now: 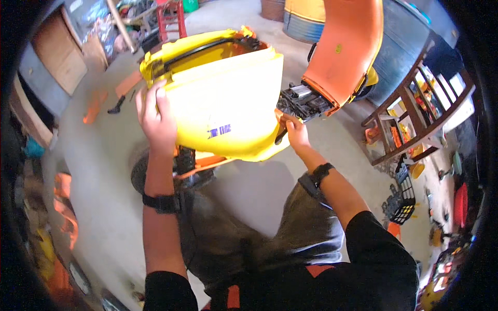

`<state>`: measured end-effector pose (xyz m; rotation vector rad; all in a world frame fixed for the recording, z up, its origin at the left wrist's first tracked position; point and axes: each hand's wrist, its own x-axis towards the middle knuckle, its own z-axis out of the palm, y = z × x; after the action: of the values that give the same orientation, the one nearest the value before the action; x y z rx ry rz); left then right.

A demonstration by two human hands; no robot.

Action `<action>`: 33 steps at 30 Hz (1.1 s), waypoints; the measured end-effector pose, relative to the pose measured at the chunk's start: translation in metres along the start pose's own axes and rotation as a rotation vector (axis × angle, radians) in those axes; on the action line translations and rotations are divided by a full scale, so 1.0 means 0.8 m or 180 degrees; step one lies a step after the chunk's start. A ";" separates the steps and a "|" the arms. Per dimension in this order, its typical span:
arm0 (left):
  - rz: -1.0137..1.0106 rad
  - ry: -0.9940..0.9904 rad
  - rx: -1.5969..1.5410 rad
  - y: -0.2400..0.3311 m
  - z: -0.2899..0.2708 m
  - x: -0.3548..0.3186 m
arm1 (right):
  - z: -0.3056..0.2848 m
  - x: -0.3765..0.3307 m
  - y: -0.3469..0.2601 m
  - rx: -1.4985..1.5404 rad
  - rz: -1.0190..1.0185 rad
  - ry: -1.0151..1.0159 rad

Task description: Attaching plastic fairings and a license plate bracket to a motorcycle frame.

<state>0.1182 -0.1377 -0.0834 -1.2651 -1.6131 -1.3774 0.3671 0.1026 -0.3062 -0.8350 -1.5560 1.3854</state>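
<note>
**Yellow cover is coming up in both your hands**

You are holding the big yellow plastic cover (228,98) up off the concrete floor (104,171), over the dark machine part with a wheel (179,171) near your knees. The cover is looking free: I think it is already lifted off, and putting it somewhere is what is left. I cannot tell if anything is hooking it underneath.

Just to the right of the yellow cover, an orange curved panel (345,46) is standing up, with a black part (303,101) at its foot. Farther right of the cover, a brown wooden rack (415,109) is standing with small things on it.

Your left hand (155,119) is pressing flat on the cover's left side, fingers spread a little and lying on the plastic. Your right hand (294,129) is pinching the cover's lower right corner, fingers closed around the edge.
</note>
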 end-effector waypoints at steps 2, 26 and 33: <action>-0.0071 -0.0041 -0.0019 0.000 0.001 0.002 | 0.008 -0.007 -0.007 -0.1002 -0.0252 0.0355; -0.0150 -0.0391 0.0460 0.003 0.001 -0.004 | 0.018 -0.053 -0.041 -0.1472 -0.1398 0.0248; 0.1818 0.0102 0.2187 0.049 0.001 0.048 | -0.023 -0.020 -0.070 -0.2101 -0.0354 -0.1263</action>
<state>0.1432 -0.1284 -0.0357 -1.1270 -1.3661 -0.4299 0.3937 0.0871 -0.2535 -0.8606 -2.3978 0.9906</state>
